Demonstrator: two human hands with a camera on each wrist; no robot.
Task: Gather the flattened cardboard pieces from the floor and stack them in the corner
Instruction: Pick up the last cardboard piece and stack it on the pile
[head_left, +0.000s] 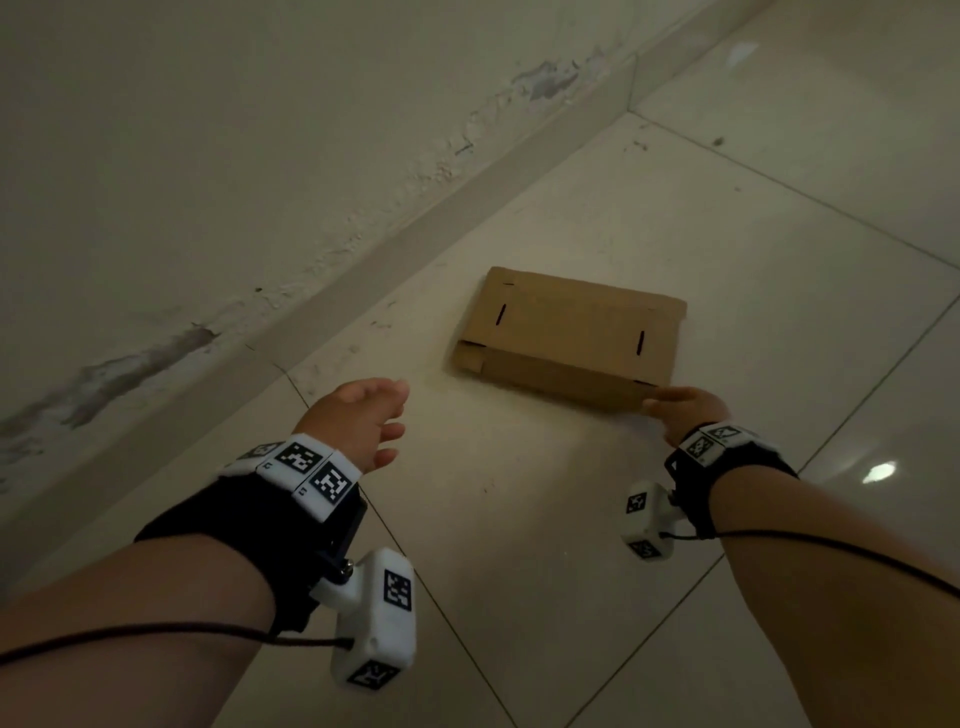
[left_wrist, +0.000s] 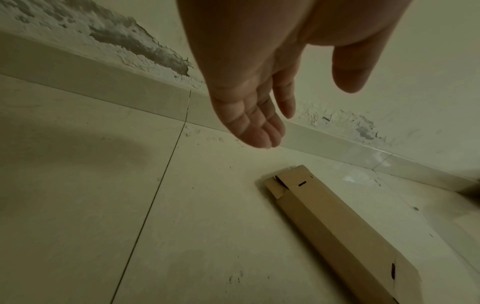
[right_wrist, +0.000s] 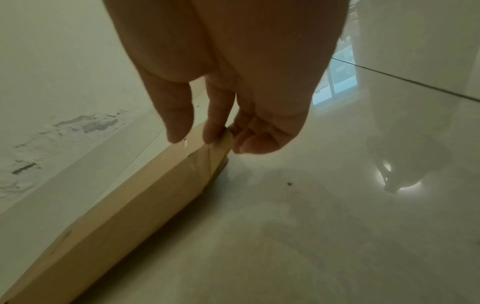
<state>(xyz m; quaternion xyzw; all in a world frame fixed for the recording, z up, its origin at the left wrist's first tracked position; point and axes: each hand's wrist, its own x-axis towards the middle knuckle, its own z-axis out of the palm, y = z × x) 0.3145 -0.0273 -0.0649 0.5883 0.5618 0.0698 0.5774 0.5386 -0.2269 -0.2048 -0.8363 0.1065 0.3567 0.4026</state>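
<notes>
1. On the floor tiles (head_left: 519, 519), near the skirting (head_left: 395, 244) and wall (head_left: 208, 130): one flattened cardboard piece (head_left: 571, 332), lying flat. Only piece in view; no stack visible anywhere, corner itself not clearly in frame.
2. Progress, my read: early. This piece isn't lifted yet, by the look of head cam, though R wrist cam hints the near corner may be just coming up; can't tell for sure. Nothing stacked as far as I can see. Left to do: lift it, carry to corner, set down, repeat for any other pieces (none visible rn).
3. My right hand (head_left: 680, 410): at the piece's near-right corner, approx 5 o'clock of the cardboard on head cam. R wrist cam shows thumb and index laid on top, other fingers curled round the corner edge, so it's clamped on the cardboard, a pinch-type grip at the corner only.
4. My left hand (head_left: 363, 421): fingers straight and relaxed, slightly spread, holding nothing. Sits approx 8 o'clock of the piece, apart from it, not touching. L wrist cam confirms: palm bare, cardboard down at 5 o'clock of the fingers (left_wrist: 259, 131), clear gap between.
5. Judgement: one-corner grip on a wide sheet will probably flop/twist; L hand likely needs the near-left edge before lifting.
</notes>
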